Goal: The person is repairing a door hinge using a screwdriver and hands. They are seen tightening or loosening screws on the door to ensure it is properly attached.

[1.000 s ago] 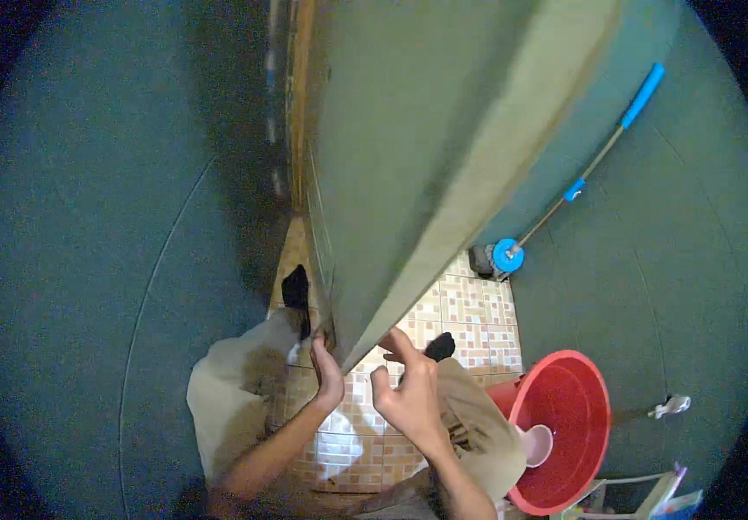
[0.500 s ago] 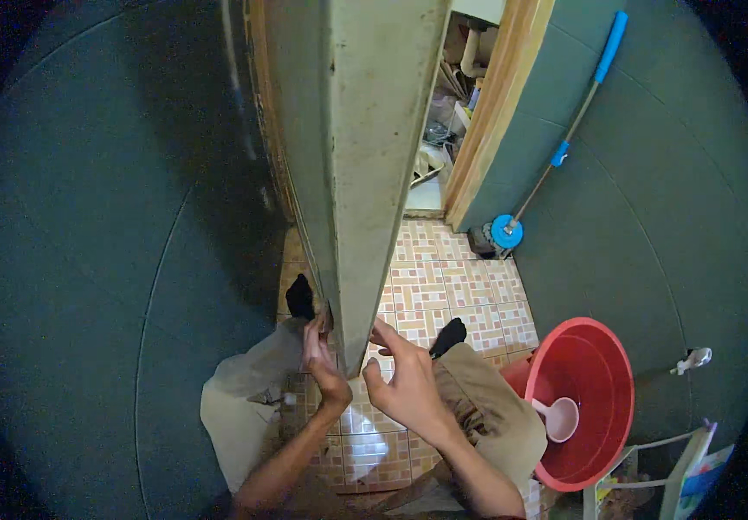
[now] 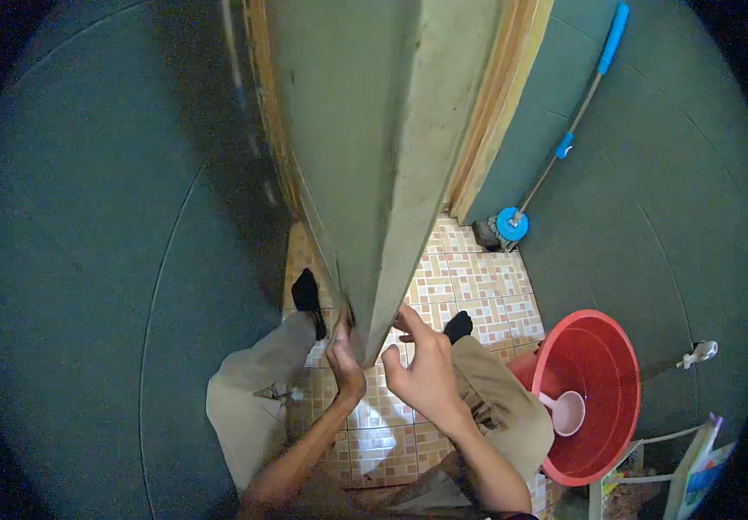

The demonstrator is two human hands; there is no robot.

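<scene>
A grey-green door [image 3: 339,130] stands edge-on before me, its pale, worn edge [image 3: 421,147] facing me and narrowing downward. My left hand [image 3: 344,364] is against the door's left face, wrist bent back and fingers closed on it; a small dark part beside the fingertips is too unclear to name. To the right of the edge is my right hand [image 3: 428,368], thumb and fingers apart. Its fingers reach toward the door's other face, where their tips are partly hidden, so I cannot tell what they touch.
A red tub [image 3: 595,390] holding a pink dipper [image 3: 568,412] is by my right knee. A blue-handled mop [image 3: 512,224] leans on the right wall, near the wooden door frame [image 3: 495,113]. Below a wall tap [image 3: 700,354] is a light rack [image 3: 681,477]. Patterned tiles [image 3: 478,277] cover the floor.
The door has swung to the right, showing more of its left face and covering the doorway that was visible behind it. Both hands have shifted slightly right along with it.
</scene>
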